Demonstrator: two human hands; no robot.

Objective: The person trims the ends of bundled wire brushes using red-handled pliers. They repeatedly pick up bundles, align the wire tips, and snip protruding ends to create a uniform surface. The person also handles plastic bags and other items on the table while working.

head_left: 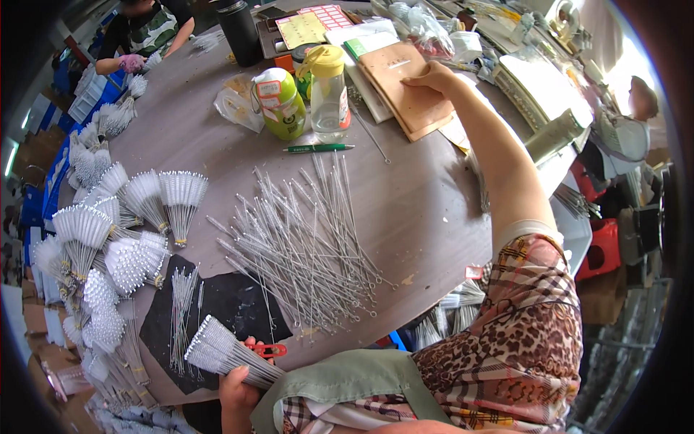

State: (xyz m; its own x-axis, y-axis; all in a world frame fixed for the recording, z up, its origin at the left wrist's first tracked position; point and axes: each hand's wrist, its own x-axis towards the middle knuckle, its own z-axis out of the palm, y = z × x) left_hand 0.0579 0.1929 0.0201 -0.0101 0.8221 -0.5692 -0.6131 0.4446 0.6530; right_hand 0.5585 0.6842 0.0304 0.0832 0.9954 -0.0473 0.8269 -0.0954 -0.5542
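Note:
At the table's near edge my left hand (237,394) is closed round a bundle of thin wire brushes (220,351), their white bristle heads fanning toward the upper left. A small red object with a slot (267,350) shows beside its fingers; whether it is held is unclear. My right arm reaches far across the table. There, my right hand (436,78) grips the right edge of a brown notebook (390,69), thumb on the cover and the other fingers mostly hidden. Loose wire brushes (296,246) lie spread over the table's middle, with a smaller group (182,318) on a black sheet (159,322).
Tied brush bundles (83,231) crowd the left edge. A green bottle (280,108), a yellow-lidded clear bottle (329,94), a black flask (238,32) and a green pen (318,147) stand or lie beyond the brushes. A co-worker's gloved hand (131,63) handles brushes at the far left.

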